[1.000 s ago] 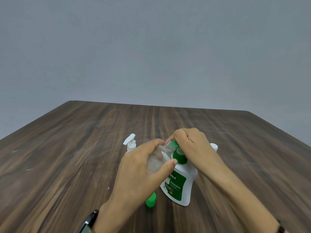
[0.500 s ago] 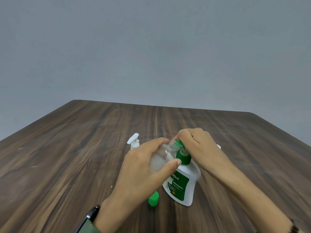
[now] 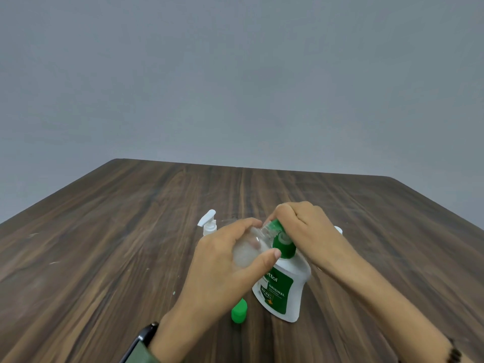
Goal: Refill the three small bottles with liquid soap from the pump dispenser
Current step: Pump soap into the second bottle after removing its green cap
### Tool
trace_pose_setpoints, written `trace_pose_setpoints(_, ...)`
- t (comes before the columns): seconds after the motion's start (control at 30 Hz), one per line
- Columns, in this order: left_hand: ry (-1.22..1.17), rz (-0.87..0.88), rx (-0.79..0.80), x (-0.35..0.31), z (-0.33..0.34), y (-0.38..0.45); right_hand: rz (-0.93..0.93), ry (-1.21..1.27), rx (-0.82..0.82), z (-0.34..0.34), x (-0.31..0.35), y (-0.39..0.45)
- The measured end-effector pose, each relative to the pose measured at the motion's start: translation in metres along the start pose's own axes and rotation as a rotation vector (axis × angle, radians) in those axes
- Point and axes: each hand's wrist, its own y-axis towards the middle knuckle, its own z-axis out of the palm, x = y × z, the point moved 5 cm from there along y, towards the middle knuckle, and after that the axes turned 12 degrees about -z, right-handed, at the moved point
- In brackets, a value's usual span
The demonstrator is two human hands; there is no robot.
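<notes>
Two hands at the dispenser (image 3: 281, 289): left hand (image 3: 222, 263) gripping a clear bottle (image 3: 246, 248), tilted to the nozzle to catch soap, right hand (image 3: 301, 226) curled over the pump (image 3: 281, 239), pressing; cap (image 3: 238, 311) just left of it.

Left hand (image 3: 225, 260): raised in front of the body, fingers and thumb curled around a small clear bottle (image 3: 246, 251), thumb tip just beside the right hand.
Left wrist: dark watch (image 3: 142, 339) on it, green sleeve edge below.
Right hand (image 3: 301, 226): knuckles up, fingers curled down over the green pump head (image 3: 281, 239), just right of the left hand.
Right forearm: bare, running to the lower right; dark bracelet (image 3: 454, 356) at the frame edge.
</notes>
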Motion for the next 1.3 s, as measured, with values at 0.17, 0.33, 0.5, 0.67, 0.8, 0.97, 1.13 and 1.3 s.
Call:
trace_pose_setpoints(0.17,-0.029,-0.022,0.033,0.0018,0.0016,-0.0036,-0.033,0.009,0.033,0.0053,0.0005,-0.0068)
trace_pose_setpoints(0.33,0.013,0.017,0.005,0.0012,-0.0012,-0.0023,-0.036,-0.033,0.008,0.0049,0.0001,-0.0057)
trace_pose_setpoints(0.5,-0.041,-0.01,0.0,0.0041,0.0005,-0.0019,-0.044,-0.035,0.005,0.0019,0.003,-0.0018)
trace_pose_setpoints(0.67,-0.039,-0.013,0.031,0.0043,0.0037,-0.0024,0.02,0.002,-0.012,0.0026,0.0007,-0.007)
trace_pose_setpoints(0.8,-0.047,0.011,-0.003,0.0022,0.0006,0.0004,0.019,0.003,-0.02,0.001,0.0019,-0.0011)
trace_pose_setpoints(0.97,-0.103,-0.003,0.029,0.0051,0.0026,-0.0027,-0.009,-0.018,0.01,0.0047,0.0027,-0.0036)
trace_pose_setpoints(1.13,-0.088,0.01,0.032,0.0043,0.0036,-0.0028,0.001,-0.005,-0.002,0.0045,0.002,-0.0062)
trace_pose_setpoints(1.3,-0.062,0.033,0.011,0.0032,0.0022,-0.0012,-0.003,-0.01,-0.017,0.0026,0.0031,-0.0049)
